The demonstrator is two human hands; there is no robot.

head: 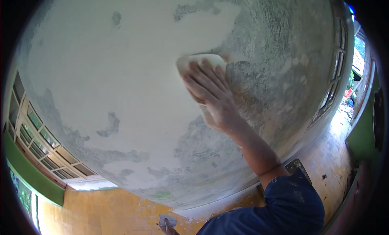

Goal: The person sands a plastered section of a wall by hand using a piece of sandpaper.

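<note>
My right hand (212,92), dusted with white, lies with its fingers spread over a pale, rounded flat pad (218,59) against the patchy plastered wall (127,71). Motion blurs the pad's edges, and its exact kind cannot be told. The wall has smooth off-white areas beside rough grey and greenish ones, with brownish patches right of the hand. Low in the picture, my left hand (170,230) holds a small greyish flat-bladed tool (167,220), perhaps a putty scraper; its handle is hidden by the fingers.
White-framed glass panes (45,143) stand at the left above a green band (33,177). A barred window opening (335,64) is in the wall at the right. Below lies a stained yellow-orange floor (100,210). A dark speckled panel (299,168) is partly behind my upper arm.
</note>
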